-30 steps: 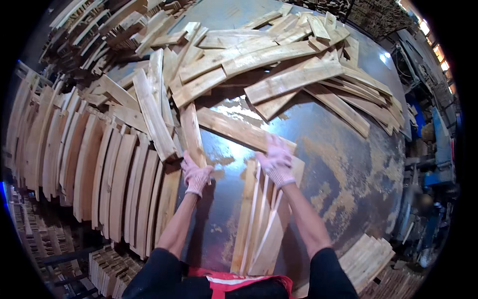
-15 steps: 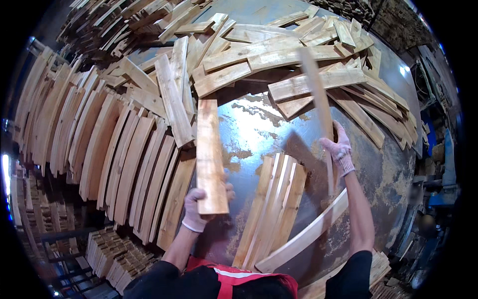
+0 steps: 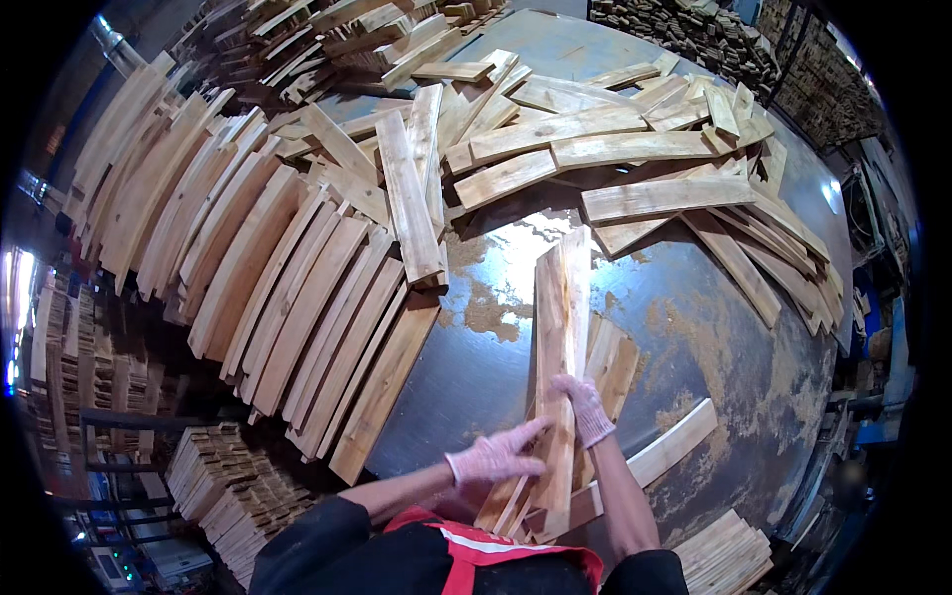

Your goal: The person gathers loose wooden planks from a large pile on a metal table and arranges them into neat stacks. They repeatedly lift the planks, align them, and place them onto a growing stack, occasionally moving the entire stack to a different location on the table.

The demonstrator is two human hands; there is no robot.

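Both hands wear pale pink gloves. My right hand [image 3: 585,407] grips the right edge of a long pale wooden plank [image 3: 560,327] that stands on top of a small stack of planks [image 3: 610,367] on the metal table [image 3: 486,357]. My left hand [image 3: 491,458] lies flat with fingers spread against the plank's lower left side. The stack runs from my chest away toward the table's middle. One loose plank [image 3: 674,451] lies crosswise under the stack's near end.
A jumbled heap of planks [image 3: 595,149] covers the far half of the round table. Rows of planks [image 3: 268,268] lean along the left rim. Stacked planks sit on the floor at lower left [image 3: 223,486] and lower right [image 3: 729,555].
Half a second ago each hand held a separate plank, left upright and right out to the side. Now both hands meet on one plank laid onto the stack.
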